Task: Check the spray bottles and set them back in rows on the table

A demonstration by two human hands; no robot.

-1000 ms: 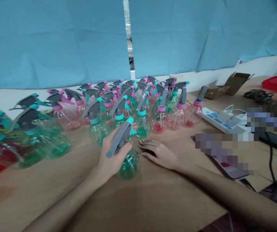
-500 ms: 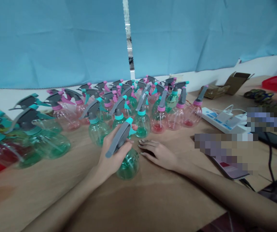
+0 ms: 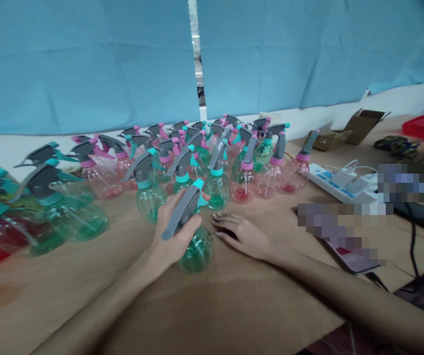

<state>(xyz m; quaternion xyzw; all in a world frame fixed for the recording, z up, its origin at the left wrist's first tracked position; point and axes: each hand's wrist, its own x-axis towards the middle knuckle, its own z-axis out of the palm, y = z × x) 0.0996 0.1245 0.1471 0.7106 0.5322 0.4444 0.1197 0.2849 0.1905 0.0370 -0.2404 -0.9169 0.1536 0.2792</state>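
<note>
My left hand (image 3: 173, 231) is wrapped round the neck of a green spray bottle (image 3: 196, 252), just below its grey trigger head with a turquoise nozzle. The bottle stands upright on the brown table; my fingers hide its collar. To the right of it, my right hand (image 3: 243, 234) rests palm down on the tabletop, fingers loosely stretched, holding nothing. Close behind both hands stand another green spray bottle (image 3: 217, 192) with a turquoise collar and a pink spray bottle (image 3: 241, 186).
Several more green and pink spray bottles crowd the back, with green ones (image 3: 77, 217) at left. On the right lie a white power strip (image 3: 332, 182), a phone (image 3: 348, 256) and cables. An open cardboard box (image 3: 363, 125) sits farther back, before a blue curtain (image 3: 123, 64).
Almost nothing differs. My left hand still grips the green spray bottle and my right hand stays flat on the table; the view has shifted very slightly.
</note>
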